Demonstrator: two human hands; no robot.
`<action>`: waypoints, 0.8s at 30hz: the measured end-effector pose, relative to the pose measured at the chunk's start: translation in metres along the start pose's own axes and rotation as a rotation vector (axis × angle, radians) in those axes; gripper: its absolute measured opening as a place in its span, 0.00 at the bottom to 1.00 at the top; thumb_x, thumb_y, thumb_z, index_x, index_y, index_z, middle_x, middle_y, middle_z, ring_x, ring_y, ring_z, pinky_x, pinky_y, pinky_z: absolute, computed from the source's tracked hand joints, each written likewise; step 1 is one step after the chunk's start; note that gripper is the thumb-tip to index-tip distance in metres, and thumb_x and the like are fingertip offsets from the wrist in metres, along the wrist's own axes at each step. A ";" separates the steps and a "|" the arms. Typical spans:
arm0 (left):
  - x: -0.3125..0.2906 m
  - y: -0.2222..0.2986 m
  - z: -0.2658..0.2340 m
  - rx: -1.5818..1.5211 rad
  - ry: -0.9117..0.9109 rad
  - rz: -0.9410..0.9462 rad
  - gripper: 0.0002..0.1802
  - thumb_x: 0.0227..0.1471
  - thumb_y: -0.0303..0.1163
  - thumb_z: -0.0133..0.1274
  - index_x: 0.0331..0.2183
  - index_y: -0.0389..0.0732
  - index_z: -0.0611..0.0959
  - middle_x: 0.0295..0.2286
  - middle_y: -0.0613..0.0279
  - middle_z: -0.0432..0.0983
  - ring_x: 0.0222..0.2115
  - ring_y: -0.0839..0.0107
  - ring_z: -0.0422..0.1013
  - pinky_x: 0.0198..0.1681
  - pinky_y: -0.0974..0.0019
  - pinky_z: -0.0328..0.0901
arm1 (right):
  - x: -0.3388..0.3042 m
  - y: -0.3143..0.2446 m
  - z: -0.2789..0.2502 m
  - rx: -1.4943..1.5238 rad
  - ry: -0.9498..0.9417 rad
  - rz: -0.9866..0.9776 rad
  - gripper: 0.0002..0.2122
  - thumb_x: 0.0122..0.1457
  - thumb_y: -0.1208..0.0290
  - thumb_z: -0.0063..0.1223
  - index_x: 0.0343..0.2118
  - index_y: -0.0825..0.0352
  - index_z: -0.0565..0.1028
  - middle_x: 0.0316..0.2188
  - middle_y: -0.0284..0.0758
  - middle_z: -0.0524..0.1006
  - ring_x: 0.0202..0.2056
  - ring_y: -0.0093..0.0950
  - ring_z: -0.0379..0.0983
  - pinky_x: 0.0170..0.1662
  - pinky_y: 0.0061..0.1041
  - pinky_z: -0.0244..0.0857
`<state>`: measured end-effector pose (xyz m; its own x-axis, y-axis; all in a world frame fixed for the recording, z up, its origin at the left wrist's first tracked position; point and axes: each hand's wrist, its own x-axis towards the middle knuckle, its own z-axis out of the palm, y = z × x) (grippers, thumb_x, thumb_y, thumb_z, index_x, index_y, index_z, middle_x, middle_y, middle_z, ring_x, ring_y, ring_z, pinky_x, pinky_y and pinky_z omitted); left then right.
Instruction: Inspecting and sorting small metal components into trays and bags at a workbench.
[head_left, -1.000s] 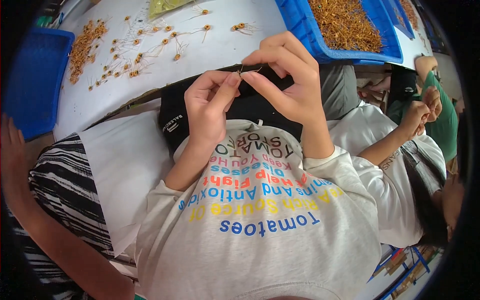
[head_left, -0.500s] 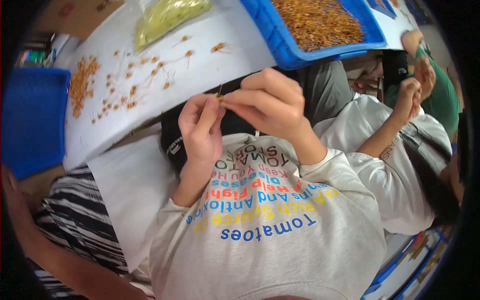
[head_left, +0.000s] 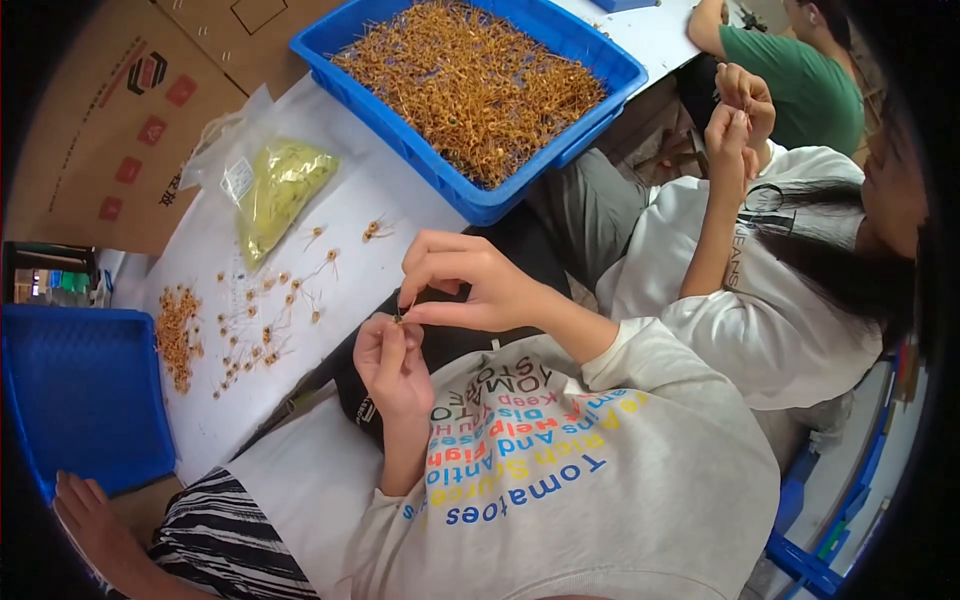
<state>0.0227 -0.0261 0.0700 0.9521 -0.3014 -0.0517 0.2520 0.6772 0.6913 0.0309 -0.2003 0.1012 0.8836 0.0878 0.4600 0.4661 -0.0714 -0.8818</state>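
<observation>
In front of my chest, over the table's near edge, both hands meet at a tiny dark-and-copper coil (head_left: 399, 319) with thin wire leads. My left hand (head_left: 397, 372) is closed, pinching the coil between thumb and index finger. From above right, my right hand (head_left: 475, 288) closes thumb and fingertips on a fine wire end standing up from it. Similar coils with wire tails (head_left: 270, 335) lie scattered on the white table beyond my left hand. A heap of small orange-copper pieces (head_left: 175, 330) sits farther left.
A blue tray (head_left: 488, 208) full of copper-coloured wired coils stands at the back. Beside it lies a clear bag of yellow-green contents (head_left: 285, 190). Another blue tray (head_left: 90, 390) is at left, below cardboard boxes (head_left: 120, 130). A co-worker's hands (head_left: 738, 120) are at right, another's hand (head_left: 95, 525) at lower left.
The head view has turned, bringing more of the full tray and the boxes into sight. My hands stay together at the coil; my right fingers have shifted and now arch above it.
</observation>
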 end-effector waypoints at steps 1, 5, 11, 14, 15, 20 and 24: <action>0.000 -0.001 0.000 0.029 0.014 0.001 0.02 0.58 0.22 0.49 0.33 0.36 0.76 0.24 0.64 0.66 0.24 0.78 0.59 0.29 0.80 0.53 | -0.001 0.000 -0.001 0.042 -0.009 0.036 0.03 0.51 0.80 0.62 0.27 0.67 0.79 0.28 0.30 0.71 0.25 0.19 0.60 0.27 0.16 0.56; 0.001 -0.001 -0.005 0.111 0.000 0.028 0.01 0.58 0.23 0.49 0.34 0.36 0.76 0.24 0.63 0.67 0.24 0.78 0.59 0.30 0.80 0.54 | -0.003 -0.001 -0.006 0.151 -0.029 0.153 0.03 0.51 0.81 0.62 0.25 0.68 0.78 0.27 0.29 0.71 0.24 0.17 0.59 0.27 0.15 0.55; 0.002 -0.003 -0.008 0.213 -0.059 0.134 0.03 0.59 0.24 0.50 0.36 0.37 0.77 0.24 0.63 0.68 0.23 0.79 0.58 0.28 0.81 0.53 | -0.004 -0.008 -0.013 0.243 -0.062 0.313 0.04 0.51 0.81 0.62 0.24 0.69 0.77 0.25 0.28 0.70 0.24 0.16 0.60 0.27 0.13 0.55; 0.001 -0.003 -0.005 0.246 -0.062 0.161 0.03 0.58 0.24 0.50 0.36 0.37 0.77 0.24 0.63 0.68 0.23 0.79 0.58 0.28 0.81 0.52 | -0.003 -0.012 -0.014 0.212 -0.046 0.302 0.04 0.50 0.82 0.62 0.23 0.69 0.77 0.25 0.28 0.70 0.24 0.16 0.60 0.26 0.13 0.55; 0.001 -0.003 -0.004 0.252 -0.047 0.152 0.01 0.58 0.23 0.51 0.34 0.37 0.76 0.24 0.64 0.68 0.24 0.78 0.59 0.29 0.80 0.53 | -0.004 -0.012 -0.013 0.205 -0.034 0.294 0.04 0.50 0.82 0.62 0.23 0.69 0.77 0.25 0.28 0.70 0.23 0.16 0.60 0.26 0.13 0.56; 0.001 -0.001 -0.002 0.273 -0.034 0.126 0.03 0.57 0.22 0.51 0.29 0.35 0.75 0.24 0.64 0.67 0.25 0.77 0.60 0.33 0.77 0.57 | -0.008 -0.012 -0.014 0.189 0.018 0.248 0.04 0.51 0.82 0.61 0.23 0.70 0.77 0.25 0.28 0.70 0.23 0.16 0.60 0.26 0.13 0.56; 0.001 -0.001 -0.002 0.285 -0.068 0.133 0.04 0.56 0.23 0.50 0.28 0.36 0.74 0.24 0.64 0.67 0.25 0.77 0.60 0.32 0.78 0.56 | -0.010 -0.016 -0.018 0.226 0.017 0.210 0.04 0.52 0.83 0.60 0.23 0.70 0.77 0.26 0.28 0.69 0.23 0.16 0.58 0.25 0.12 0.53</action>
<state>0.0237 -0.0262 0.0677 0.9571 -0.2739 0.0945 0.0582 0.5012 0.8633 0.0154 -0.2175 0.1131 0.9610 0.0776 0.2655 0.2536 0.1367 -0.9576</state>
